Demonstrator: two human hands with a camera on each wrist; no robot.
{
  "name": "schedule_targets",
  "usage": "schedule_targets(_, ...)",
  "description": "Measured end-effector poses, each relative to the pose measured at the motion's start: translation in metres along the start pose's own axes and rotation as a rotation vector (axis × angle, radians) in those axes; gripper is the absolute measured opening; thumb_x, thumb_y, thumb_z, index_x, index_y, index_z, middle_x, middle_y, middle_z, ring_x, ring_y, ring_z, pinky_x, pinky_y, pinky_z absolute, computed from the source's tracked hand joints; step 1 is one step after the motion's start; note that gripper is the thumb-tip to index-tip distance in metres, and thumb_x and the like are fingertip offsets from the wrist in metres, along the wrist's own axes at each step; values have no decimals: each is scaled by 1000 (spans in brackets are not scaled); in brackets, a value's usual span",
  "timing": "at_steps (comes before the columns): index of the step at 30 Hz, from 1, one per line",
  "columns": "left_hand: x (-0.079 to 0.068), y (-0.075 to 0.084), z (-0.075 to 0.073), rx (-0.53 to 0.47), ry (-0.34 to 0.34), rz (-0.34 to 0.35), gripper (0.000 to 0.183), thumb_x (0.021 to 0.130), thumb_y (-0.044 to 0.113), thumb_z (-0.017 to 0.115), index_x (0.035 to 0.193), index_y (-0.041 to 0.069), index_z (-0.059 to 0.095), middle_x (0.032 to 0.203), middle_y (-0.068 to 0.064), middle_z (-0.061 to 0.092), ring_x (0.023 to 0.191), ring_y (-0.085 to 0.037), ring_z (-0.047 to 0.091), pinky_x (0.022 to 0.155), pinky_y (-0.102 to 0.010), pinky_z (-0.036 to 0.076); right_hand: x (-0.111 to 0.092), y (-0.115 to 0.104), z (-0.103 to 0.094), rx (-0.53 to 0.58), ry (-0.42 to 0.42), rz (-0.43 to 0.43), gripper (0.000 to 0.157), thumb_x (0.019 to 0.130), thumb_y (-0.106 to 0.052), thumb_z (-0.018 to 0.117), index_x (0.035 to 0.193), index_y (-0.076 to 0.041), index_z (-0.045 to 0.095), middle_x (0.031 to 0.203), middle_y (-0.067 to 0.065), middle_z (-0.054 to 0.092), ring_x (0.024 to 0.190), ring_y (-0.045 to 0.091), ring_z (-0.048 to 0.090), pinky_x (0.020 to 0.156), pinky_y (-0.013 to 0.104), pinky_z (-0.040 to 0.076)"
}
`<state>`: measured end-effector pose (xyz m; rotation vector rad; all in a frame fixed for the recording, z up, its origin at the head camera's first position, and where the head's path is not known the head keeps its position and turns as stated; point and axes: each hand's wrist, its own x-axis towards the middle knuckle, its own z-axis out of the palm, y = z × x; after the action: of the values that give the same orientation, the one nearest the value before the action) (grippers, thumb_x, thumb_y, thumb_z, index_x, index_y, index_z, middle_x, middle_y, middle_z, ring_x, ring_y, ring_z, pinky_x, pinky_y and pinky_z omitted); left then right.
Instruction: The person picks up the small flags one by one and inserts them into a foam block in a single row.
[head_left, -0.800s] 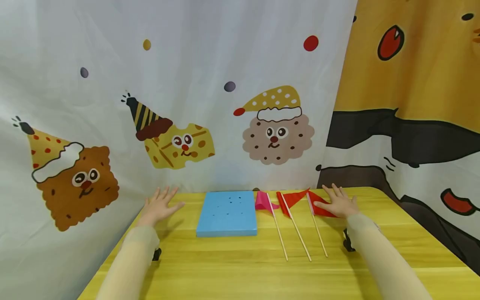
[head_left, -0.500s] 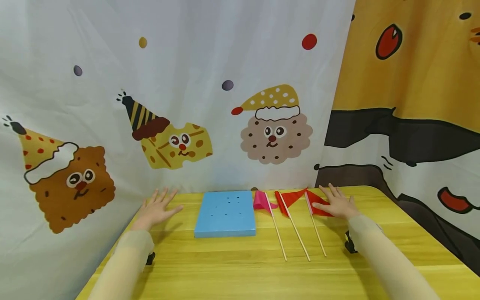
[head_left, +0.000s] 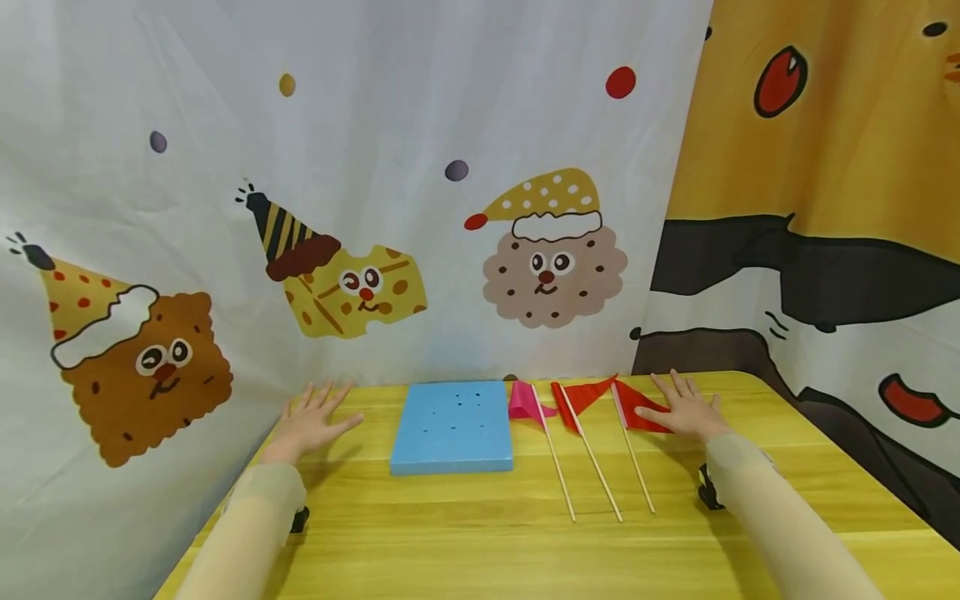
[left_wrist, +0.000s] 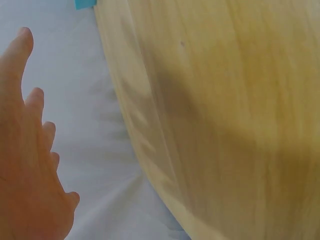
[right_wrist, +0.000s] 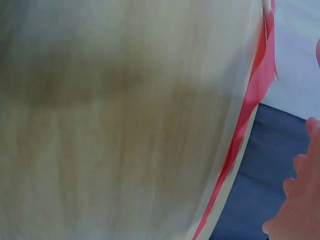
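- Hands: the left hand (head_left: 307, 423) and right hand (head_left: 688, 410) are well apart, fingers spread, holding nothing.
- Location: the blue block (head_left: 450, 442) lies flat on the table (head_left: 420, 533), between the hands. The pink flag (head_left: 522, 402), middle red flag (head_left: 583, 398) and right red flag (head_left: 629, 398) lie to its right, sticks toward the person.
- Hazard: the right thumb overlaps the right red flag in the head view; lowering the hand there would likely crease or drag the cloth.
- Hazard: the flag cloths lie along the table's back edge; a forward nudge could push one over.
- Hazard: the thin sticks may roll or cross if a sleeve brushes them.
- Change: compared with half a second earlier, the right hand has shifted slightly outward, its thumb covering less cloth. Block and flags have not moved.
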<state>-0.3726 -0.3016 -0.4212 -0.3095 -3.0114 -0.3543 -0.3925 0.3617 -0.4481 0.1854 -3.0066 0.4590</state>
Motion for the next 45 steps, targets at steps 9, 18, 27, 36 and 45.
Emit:
schedule_targets(9, -1, -1, 0, -9, -10, -15, 87, 92, 71, 39, 157, 18, 19, 159, -22, 9, 142, -48, -3, 103, -74, -6, -1, -4, -6, -14, -20, 15, 96, 87, -71, 48, 155, -9, 21, 155, 32, 5, 137, 58, 2, 94, 81, -9)
schedule_targets(18, 5, 1, 2, -55, -20, -18, 85, 93, 68, 40, 157, 17, 19, 159, -23, 10, 141, -51, 2, 103, -75, -1, -4, -13, -10, -21, -27, 14, 96, 87, -73, 45, 155, -9, 20, 155, 33, 7, 136, 59, 6, 95, 81, -6)
schedule_targets(27, 3, 6, 5, -346, 7, -4, 80, 97, 57, 48, 155, 8, 24, 153, -29, 24, 135, -53, 25, 103, -69, 25, -2, -48, -9, 86, 9, -62, 87, 92, -63, 50, 154, -8, 24, 154, 33, 11, 134, 59, 18, 95, 82, 9)
schedule_targets(36, 3, 27, 19, -960, -40, -63, 67, 100, 39, 53, 154, 7, 27, 153, -25, 27, 130, -45, 41, 101, -50, 42, 0, -83, 6, 266, 118, -221, 71, 94, -43, 62, 144, 2, 40, 146, 36, 29, 131, 56, 29, 101, 70, 27)
schedule_targets(45, 0, 49, 50, -1221, -94, -83, 58, 104, 24, 49, 153, 3, 26, 154, -25, 24, 132, -43, 40, 106, -48, 37, 4, -117, 24, 463, 112, -222, 55, 94, -30, 66, 134, 5, 53, 136, 27, 50, 124, 46, 45, 100, 60, 38)
